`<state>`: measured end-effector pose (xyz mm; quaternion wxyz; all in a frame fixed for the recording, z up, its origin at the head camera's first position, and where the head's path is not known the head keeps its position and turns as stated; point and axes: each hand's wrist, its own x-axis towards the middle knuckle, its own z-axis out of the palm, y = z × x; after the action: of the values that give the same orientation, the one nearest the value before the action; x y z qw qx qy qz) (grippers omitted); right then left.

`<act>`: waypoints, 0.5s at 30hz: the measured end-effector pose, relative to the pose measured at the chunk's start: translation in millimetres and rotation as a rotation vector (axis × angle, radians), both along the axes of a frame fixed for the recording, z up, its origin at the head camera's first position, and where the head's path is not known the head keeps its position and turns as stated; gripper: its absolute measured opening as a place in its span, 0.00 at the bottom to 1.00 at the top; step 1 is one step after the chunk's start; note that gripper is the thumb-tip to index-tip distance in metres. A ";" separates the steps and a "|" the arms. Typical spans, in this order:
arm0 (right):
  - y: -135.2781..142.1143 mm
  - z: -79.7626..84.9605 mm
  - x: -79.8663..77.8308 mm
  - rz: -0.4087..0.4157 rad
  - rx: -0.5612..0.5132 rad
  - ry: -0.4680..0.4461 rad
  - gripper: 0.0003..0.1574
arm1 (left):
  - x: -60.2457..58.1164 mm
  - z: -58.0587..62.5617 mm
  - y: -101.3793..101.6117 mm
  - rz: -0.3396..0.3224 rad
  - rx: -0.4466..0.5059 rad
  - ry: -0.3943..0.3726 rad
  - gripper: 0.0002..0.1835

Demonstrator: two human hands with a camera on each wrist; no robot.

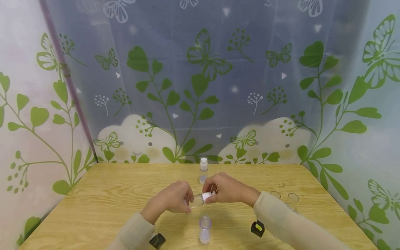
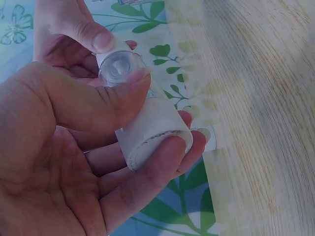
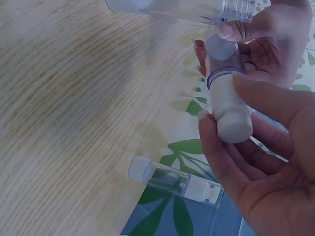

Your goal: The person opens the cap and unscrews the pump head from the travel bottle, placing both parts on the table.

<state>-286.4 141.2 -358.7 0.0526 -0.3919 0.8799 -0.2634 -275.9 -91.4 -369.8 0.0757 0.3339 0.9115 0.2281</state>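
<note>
A small pump bottle [image 1: 197, 201] with a clear body and white pump top is held between both hands above the table, tilted nearly sideways. My left hand [image 1: 175, 197] grips its base end; in the left wrist view the thumb lies over the clear body and the fingers curl round the white base [image 2: 152, 135]. My right hand [image 1: 227, 189] pinches the white pump top [image 3: 229, 101], just beyond a dark ring. Nearer me stands a clear bottle [image 1: 205, 231] with a bare threaded neck. Behind the hands stands another clear bottle [image 1: 203, 172] with a white top.
The wooden table [image 1: 125, 177] lies under everything. Two thin rings, one a round ring [image 1: 293, 197], lie at the right by the right forearm, with small faint marks near them. A leaf-patterned curtain [image 1: 175, 104] hangs behind the table and at both sides.
</note>
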 end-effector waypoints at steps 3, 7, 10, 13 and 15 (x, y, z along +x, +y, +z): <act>-0.4 1.0 0.1 0.003 0.000 0.007 0.11 | 0.3 0.3 0.6 -0.003 -0.003 0.005 0.08; -1.2 1.2 0.2 0.009 0.001 0.014 0.13 | 1.2 1.0 1.3 -0.002 -0.011 0.013 0.08; -1.4 1.2 -0.1 0.012 0.012 0.014 0.15 | 1.7 1.0 1.6 0.002 -0.016 0.015 0.08; -0.4 3.3 -0.2 0.024 0.041 0.008 0.16 | 1.7 0.4 1.9 0.009 -0.020 0.013 0.08; 0.8 5.8 -0.3 0.032 0.069 -0.002 0.17 | 1.3 -0.2 1.8 0.014 -0.025 0.013 0.09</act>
<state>-286.6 142.0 -352.9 0.0714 -0.4036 0.8821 -0.2322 -274.6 -89.6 -370.0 0.0723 0.3281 0.9170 0.2149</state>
